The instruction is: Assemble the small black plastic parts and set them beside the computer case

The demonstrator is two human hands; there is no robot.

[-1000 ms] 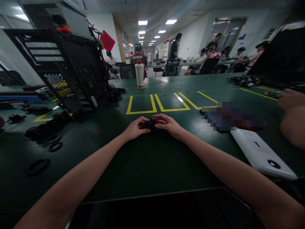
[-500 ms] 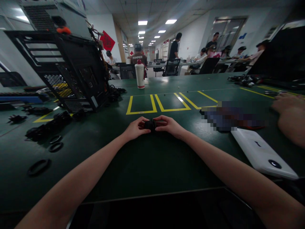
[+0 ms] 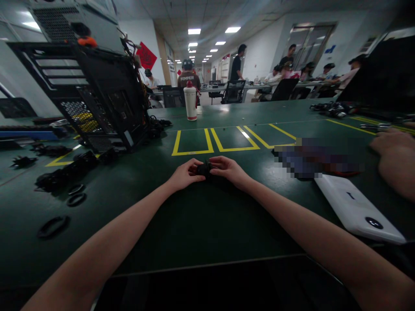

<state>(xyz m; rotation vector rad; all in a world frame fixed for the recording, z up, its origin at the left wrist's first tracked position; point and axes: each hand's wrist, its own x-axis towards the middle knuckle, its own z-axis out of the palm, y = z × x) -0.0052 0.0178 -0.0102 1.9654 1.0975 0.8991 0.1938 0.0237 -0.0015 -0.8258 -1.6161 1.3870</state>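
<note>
A small dark object point(image 3: 204, 169), too dark to name exactly, is between my two hands just above or on the green table point(image 3: 207, 224). My left hand point(image 3: 190, 172) grips its left side with thumb and fingers. From the right, my right hand point(image 3: 225, 167) pinches the same object. Several black parts point(image 3: 66, 170) lie in a row on the table to the left, with black rings point(image 3: 76, 199) near them.
A black computer case point(image 3: 106, 95) stands at the left. Beyond the yellow tape outlines point(image 3: 193, 152) is a white cup point(image 3: 191, 103). A white device point(image 3: 356, 207) lies at the right, near another person's hand point(image 3: 397, 155). People sit in the background.
The fingers of my right hand have shifted slightly around the dark object. My left hand has stayed almost in place.
</note>
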